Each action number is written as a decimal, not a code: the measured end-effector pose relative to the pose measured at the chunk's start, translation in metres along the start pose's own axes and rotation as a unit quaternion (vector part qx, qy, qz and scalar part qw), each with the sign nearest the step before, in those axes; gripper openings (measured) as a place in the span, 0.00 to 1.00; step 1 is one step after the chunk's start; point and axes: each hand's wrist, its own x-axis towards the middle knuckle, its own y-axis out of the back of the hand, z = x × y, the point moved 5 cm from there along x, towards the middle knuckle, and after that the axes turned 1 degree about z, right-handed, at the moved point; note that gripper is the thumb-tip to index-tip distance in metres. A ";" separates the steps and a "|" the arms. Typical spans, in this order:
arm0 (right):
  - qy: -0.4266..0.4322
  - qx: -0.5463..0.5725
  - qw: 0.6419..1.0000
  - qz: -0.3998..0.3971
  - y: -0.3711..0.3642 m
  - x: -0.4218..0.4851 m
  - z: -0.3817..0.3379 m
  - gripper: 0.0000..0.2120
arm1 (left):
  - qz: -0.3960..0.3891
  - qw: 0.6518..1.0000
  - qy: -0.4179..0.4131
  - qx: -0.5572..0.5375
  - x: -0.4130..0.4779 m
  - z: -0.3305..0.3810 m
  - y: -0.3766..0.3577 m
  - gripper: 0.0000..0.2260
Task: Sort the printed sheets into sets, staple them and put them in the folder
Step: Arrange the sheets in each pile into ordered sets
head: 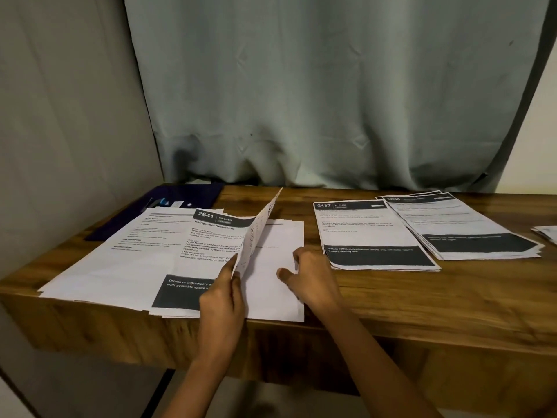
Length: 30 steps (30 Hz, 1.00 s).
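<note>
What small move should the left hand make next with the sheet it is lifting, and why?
Probably lay it over to the left, onto the 2641 sheet. The left hand pinches the lifted sheet by its lower edge, standing nearly upright, while the right hand rests on the white stack beneath.

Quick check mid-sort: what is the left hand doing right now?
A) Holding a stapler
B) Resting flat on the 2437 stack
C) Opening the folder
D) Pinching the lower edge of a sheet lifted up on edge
D: the left hand pinches the bottom of the lifted sheet, which stands tilted above the 2641 pile, while the right hand rests on the blank sheet beside it.
</note>
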 end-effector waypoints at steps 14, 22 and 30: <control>-0.048 0.056 0.997 0.004 -0.002 0.005 -0.008 0.21 | 0.001 1.000 -0.027 0.013 -0.001 0.003 0.003 0.19; -0.082 0.179 0.980 0.028 0.012 0.015 0.001 0.13 | -0.029 0.992 -0.104 0.068 0.005 0.002 0.002 0.20; -0.075 0.151 0.978 0.119 0.058 0.030 0.012 0.10 | -0.146 0.977 -0.130 0.081 0.012 -0.008 -0.005 0.20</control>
